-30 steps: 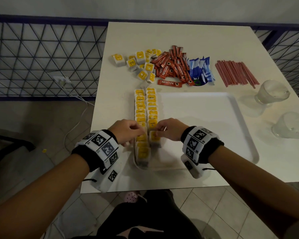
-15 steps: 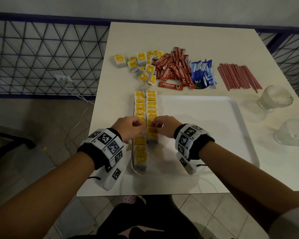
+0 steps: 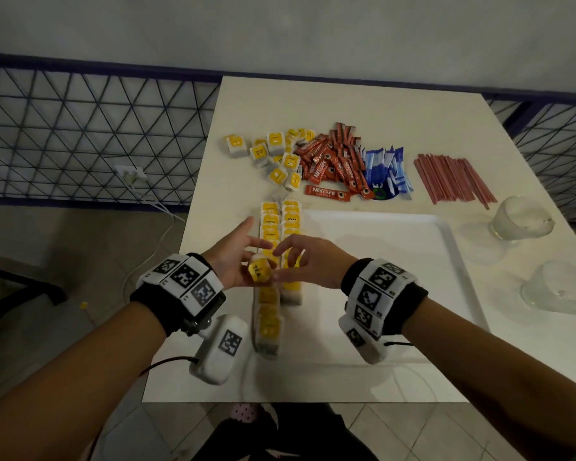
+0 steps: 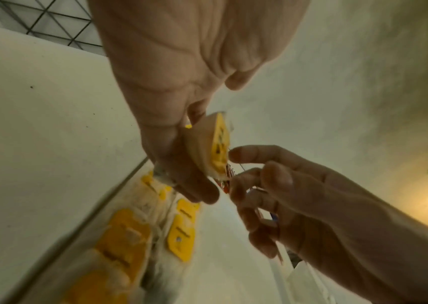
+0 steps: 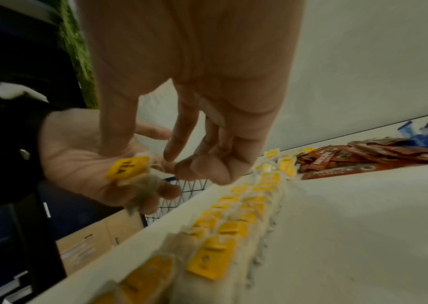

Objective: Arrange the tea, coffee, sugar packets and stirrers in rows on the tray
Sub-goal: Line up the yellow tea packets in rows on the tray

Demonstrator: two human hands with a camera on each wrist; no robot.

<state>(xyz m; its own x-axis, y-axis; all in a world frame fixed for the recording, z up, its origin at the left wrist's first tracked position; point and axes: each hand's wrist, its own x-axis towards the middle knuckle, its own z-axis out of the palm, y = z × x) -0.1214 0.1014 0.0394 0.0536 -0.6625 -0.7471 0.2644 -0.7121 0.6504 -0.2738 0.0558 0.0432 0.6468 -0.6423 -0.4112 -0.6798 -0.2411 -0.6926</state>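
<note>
Head view, centre frame: left hand (image 3: pixel 236 261) cradles a tea bag (image 3: pixel 259 271) on curled fingers above the tray (image 3: pixel 413 261); right hand (image 3: pixel 308 262) hovers loose, holding nothing. Light, soft, floppy — pinch its stiff yellow tag.

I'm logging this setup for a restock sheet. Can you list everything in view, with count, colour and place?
tray: one, white, on the table's near half
rows of tea bags: two, yellow-tagged, along the tray's left edge
held tea bag: one, yellow tag, above the rows
loose tea bags: a pile, yellow-tagged, beyond the tray
coffee sticks: a pile, red, right of the loose tea
sugar packets: a pile, blue, right of the coffee
stirrers: a bundle, red, far right
glasses: two, clear, right of the tray
table: one, white
left hand: holds the tea bag
right hand: fingertips at the bag
</note>
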